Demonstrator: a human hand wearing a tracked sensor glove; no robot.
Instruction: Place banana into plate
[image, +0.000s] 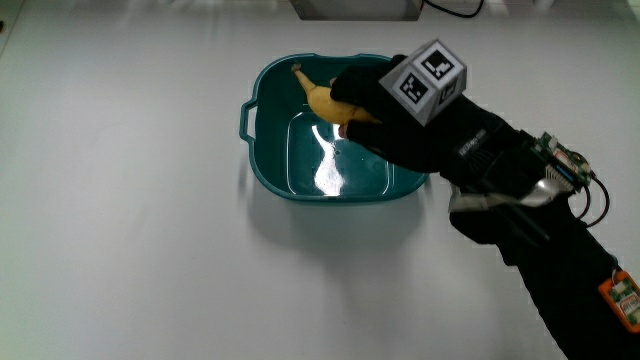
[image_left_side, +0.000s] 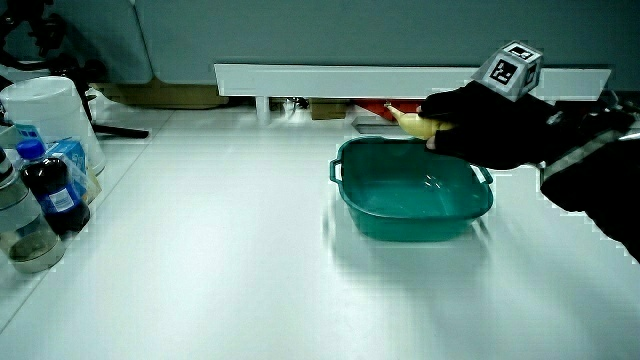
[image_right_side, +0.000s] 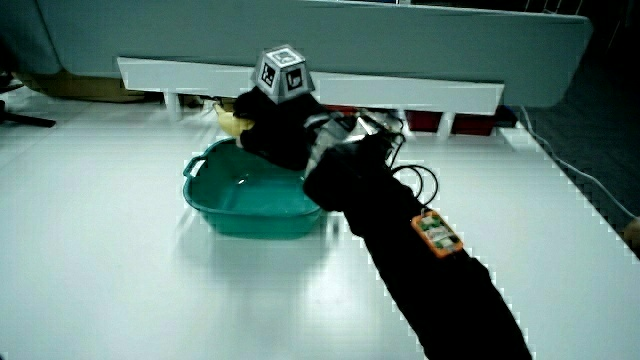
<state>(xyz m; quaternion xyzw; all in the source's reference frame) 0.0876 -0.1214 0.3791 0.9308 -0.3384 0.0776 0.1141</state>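
Note:
A yellow banana (image: 322, 99) is held above a teal, square-ish basin-like plate (image: 268, 165) with small handles. The gloved hand (image: 385, 108), with its patterned cube on the back, is shut on the banana over the part of the plate farthest from the person. In a side view the banana (image_left_side: 410, 121) sticks out of the hand (image_left_side: 470, 125) clearly above the plate's rim (image_left_side: 400, 215). In a side view the hand (image_right_side: 275, 125) hides most of the banana (image_right_side: 232, 124) over the plate (image_right_side: 230, 215). The plate holds nothing else.
A low white partition (image_left_side: 330, 78) runs along the table's edge farthest from the person. Bottles (image_left_side: 55, 195) and a white container (image_left_side: 45, 110) stand at the table's edge in a side view. A small orange device (image_right_side: 437, 232) is strapped to the forearm.

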